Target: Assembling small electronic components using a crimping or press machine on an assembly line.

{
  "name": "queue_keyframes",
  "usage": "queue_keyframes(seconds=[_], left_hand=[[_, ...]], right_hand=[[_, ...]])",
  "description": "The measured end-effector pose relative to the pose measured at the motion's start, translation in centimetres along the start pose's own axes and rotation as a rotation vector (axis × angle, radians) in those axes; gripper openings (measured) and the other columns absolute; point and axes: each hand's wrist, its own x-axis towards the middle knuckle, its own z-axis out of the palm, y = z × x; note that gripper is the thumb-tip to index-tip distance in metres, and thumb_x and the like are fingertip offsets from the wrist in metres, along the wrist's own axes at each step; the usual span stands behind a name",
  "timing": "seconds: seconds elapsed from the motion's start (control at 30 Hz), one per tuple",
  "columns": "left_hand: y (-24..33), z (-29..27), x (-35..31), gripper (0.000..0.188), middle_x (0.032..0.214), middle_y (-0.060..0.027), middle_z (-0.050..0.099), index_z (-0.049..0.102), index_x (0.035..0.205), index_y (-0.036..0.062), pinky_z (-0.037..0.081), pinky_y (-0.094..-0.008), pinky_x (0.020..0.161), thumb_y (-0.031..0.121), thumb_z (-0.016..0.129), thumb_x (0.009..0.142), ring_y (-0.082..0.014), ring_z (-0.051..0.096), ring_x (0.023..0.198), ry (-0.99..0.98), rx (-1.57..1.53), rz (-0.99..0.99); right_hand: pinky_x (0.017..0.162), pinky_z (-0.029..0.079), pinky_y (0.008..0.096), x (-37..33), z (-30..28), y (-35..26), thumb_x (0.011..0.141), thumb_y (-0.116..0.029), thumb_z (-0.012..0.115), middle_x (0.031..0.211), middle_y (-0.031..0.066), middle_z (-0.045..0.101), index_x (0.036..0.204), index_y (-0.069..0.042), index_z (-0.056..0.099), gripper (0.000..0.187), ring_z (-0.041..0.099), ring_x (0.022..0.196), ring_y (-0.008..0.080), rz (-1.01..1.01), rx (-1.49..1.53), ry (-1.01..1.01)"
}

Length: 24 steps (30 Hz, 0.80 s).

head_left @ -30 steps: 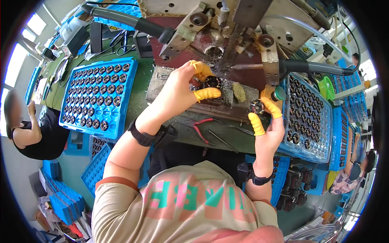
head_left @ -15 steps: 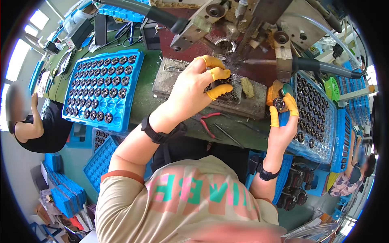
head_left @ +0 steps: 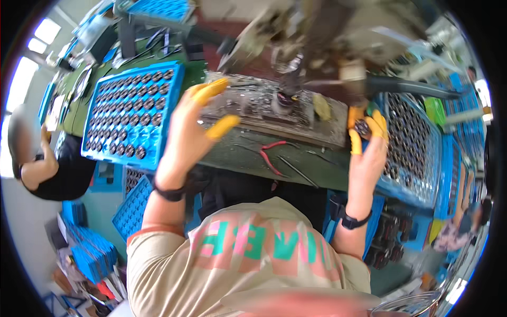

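My left hand [head_left: 191, 127], with yellow finger cots on its fingertips, holds nothing; thumb and fingers are spread wide between the left tray and the machine. A small round black part [head_left: 362, 127], which looks like a motor stator, is pinched in my right hand [head_left: 371, 140], also in yellow finger cots. That hand is beside an orange block [head_left: 356, 113] at the right end of the metal base plate [head_left: 248, 119]. Another dark round part [head_left: 285, 99] appears to sit on the fixture under the machine head [head_left: 296, 47]; motion blur hides its detail.
A blue tray [head_left: 177, 79] of round dark parts lies at left, a second tray [head_left: 422, 198] at right. Red-handled pliers [head_left: 268, 158] and a metal rod [head_left: 298, 171] lie on the green bench. A yellowish sponge [head_left: 321, 107] is on the base plate. A person [head_left: 58, 164] sits far left.
My left hand has left the fixture, moving left toward the tray, and its fingers have opened. The round part there now shows uncovered. My right hand still holds its part, nearly in place.
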Motion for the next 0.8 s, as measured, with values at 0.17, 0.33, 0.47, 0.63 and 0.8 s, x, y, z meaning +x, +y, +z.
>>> queue_keyframes(seconds=[0.17, 0.33, 0.47, 0.63, 0.8], left_hand=[[-7.2, -8.1, -6.4, 0.035, 0.115, -0.0143, 0.069, 0.070, 0.118, 0.0054, 0.047, -0.0394, 0.097, 0.006, 0.076, 0.083, -0.0317, 0.062, 0.108, 0.115, 0.466, -0.218], [-15.6, -16.6, -13.6, 0.041, 0.122, -0.0203, 0.063, 0.062, 0.130, 0.0053, 0.045, -0.0451, 0.097, 0.024, 0.067, 0.094, -0.0384, 0.058, 0.112, 0.022, 0.952, -0.430], [-16.1, -16.2, -14.6, 0.038, 0.122, -0.0211, 0.062, 0.061, 0.132, 0.0081, 0.048, -0.0456, 0.094, 0.025, 0.063, 0.097, -0.0390, 0.060, 0.111, 0.017, 0.928, -0.499], [-15.7, -16.4, -14.0, 0.035, 0.121, -0.0210, 0.063, 0.061, 0.132, 0.0094, 0.050, -0.0449, 0.090, 0.023, 0.058, 0.100, -0.0386, 0.061, 0.109, -0.014, 0.939, -0.515], [-16.1, -17.2, -14.5, 0.034, 0.124, -0.0188, 0.064, 0.061, 0.132, 0.0094, 0.050, -0.0429, 0.092, 0.019, 0.058, 0.099, -0.0374, 0.062, 0.111, -0.061, 0.897, -0.498]], right_hand=[[0.099, 0.048, 0.0424, 1.1, -0.9, -0.9, 0.080, -0.014, 0.080, 0.128, 0.0183, 0.063, 0.116, -0.005, 0.064, 0.041, 0.059, 0.117, 0.0381, -0.044, 0.109, 0.048], [0.083, 0.049, 0.0362, 1.0, -7.0, 1.0, 0.074, -0.012, 0.084, 0.100, 0.0105, 0.062, 0.113, -0.007, 0.068, 0.042, 0.060, 0.091, 0.0267, 0.182, 0.223, 0.147], [0.085, 0.049, 0.0365, -1.9, -10.2, 8.2, 0.079, -0.011, 0.081, 0.097, 0.0106, 0.064, 0.116, -0.006, 0.068, 0.039, 0.061, 0.091, 0.0268, 0.381, 0.025, 0.105], [0.090, 0.049, 0.0382, -4.9, -11.0, 10.6, 0.082, -0.009, 0.078, 0.107, 0.0134, 0.068, 0.118, -0.007, 0.068, 0.038, 0.065, 0.101, 0.0293, 0.396, -0.033, -0.006], [0.091, 0.048, 0.0394, -4.8, -10.7, 10.7, 0.089, -0.005, 0.067, 0.103, 0.0112, 0.072, 0.108, -0.008, 0.072, 0.020, 0.065, 0.101, 0.0330, 0.321, -0.080, -0.018]])
